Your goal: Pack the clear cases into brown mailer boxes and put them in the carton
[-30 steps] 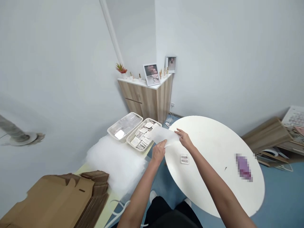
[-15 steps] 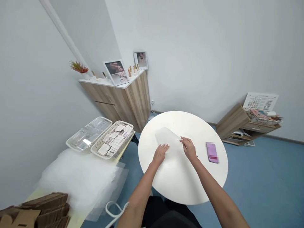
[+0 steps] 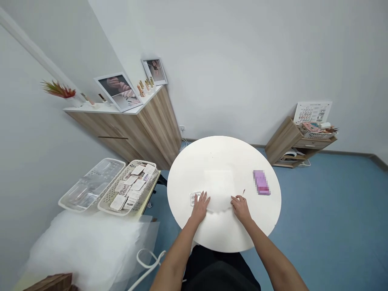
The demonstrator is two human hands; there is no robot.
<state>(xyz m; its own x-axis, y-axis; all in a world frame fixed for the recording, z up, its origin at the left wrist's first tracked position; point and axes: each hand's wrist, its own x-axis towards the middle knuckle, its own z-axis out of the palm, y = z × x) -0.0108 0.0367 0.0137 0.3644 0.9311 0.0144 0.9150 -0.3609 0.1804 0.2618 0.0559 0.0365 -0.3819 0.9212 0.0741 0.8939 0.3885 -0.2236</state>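
Both arms (image 3: 178, 252) forward, left grip (image 3: 200, 207) palm-down with fingers spread, right grip (image 3: 241, 207) with fingers curled.

Smooth, low-sheen top on desk (image 3: 188, 169). Thin, smooth, translucent, plastic-like film in single sheet (image 3: 218, 188) and film stack (image 3: 81, 246). Clear, glossy plastic in cases (image 3: 98, 176); perforated plastic in basket (image 3: 143, 190). Matt, paper-like finish on cards (image 3: 138, 184). Low-sheen wood grain on cabinet (image 3: 162, 125). Matt cardboard (image 3: 53, 282). Smooth floor (image 3: 318, 210).

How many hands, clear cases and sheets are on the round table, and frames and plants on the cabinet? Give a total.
Left hand and right hand: 2
Clear case: 1
Sheet: 1
Front frame and rear frame: 2
Plant: 1
Total: 7
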